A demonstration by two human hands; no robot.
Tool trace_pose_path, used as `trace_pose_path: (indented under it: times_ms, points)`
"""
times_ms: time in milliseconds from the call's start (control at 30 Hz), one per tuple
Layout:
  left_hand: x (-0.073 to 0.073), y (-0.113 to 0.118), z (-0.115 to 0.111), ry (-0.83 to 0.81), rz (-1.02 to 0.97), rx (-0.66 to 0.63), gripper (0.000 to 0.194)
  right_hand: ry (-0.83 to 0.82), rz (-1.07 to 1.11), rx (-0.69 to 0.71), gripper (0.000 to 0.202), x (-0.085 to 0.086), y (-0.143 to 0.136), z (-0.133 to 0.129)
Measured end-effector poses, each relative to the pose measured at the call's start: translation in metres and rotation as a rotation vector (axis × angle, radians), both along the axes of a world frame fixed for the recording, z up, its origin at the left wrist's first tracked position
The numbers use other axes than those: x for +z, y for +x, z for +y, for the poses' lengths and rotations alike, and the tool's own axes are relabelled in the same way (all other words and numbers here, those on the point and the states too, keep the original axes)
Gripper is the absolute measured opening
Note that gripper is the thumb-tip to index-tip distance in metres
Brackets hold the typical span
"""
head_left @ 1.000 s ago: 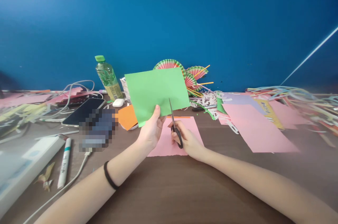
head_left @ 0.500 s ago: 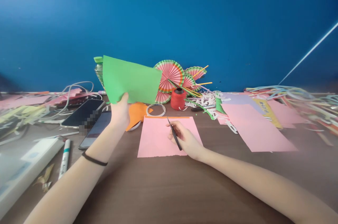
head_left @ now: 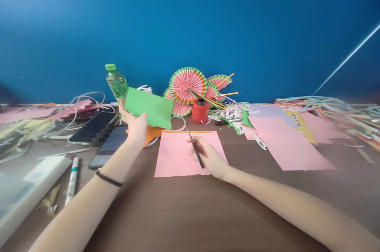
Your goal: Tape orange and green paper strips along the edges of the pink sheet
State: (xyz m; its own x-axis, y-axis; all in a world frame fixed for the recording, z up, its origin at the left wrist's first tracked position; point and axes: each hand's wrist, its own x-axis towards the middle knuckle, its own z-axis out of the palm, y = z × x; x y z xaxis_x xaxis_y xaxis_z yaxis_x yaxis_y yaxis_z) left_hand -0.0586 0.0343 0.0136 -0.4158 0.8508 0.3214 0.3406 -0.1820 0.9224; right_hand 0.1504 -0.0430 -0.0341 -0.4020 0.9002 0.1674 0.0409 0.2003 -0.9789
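My left hand (head_left: 137, 126) is closed on a sheet of green paper (head_left: 150, 107), with the thumb along its lower left edge and the other fingers partly behind. The paper is raised and tilted, in front of a green-capped bottle (head_left: 117, 84). My right hand (head_left: 211, 159) grips a slim black-handled tool (head_left: 197, 155) with a thin metal tip pointing away from me; its exact kind is not clear. Under that hand, a pink sheet (head_left: 175, 157) lies flat, with an orange strip along its far edge and a rough near edge.
Pleated watermelon-coloured paper fans (head_left: 187, 86) and a red thread spool (head_left: 200, 111) stand by the blue wall. Two phones (head_left: 93, 127), a marker (head_left: 71, 180) and a white box (head_left: 35, 188) lie left. Pink sheets (head_left: 287, 141) and paper strips (head_left: 329, 105) are at right.
My left hand has lowered the green paper and tipped it, so it looks shorter and uncovers the bottle and more of the fans. My right hand has barely moved.
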Motion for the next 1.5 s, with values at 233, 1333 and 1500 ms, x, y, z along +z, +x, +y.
trace_pose_path:
  times_ms: [233, 1333, 1500]
  points:
    - [-0.005, 0.001, 0.001, -0.065, 0.681, 0.151, 0.054, -0.009, 0.011, 0.006, 0.022, -0.002, 0.001, 0.001]
    - [-0.006, 0.046, -0.042, -0.421, 1.023, -0.837, 0.021, 0.151, -0.603, -0.13, 0.035, 0.029, 0.07, 0.057]
    - [-0.007, 0.047, -0.041, -0.399, 1.004, -0.903, 0.02, 0.292, -0.868, -0.03, 0.034, 0.035, 0.073, 0.053]
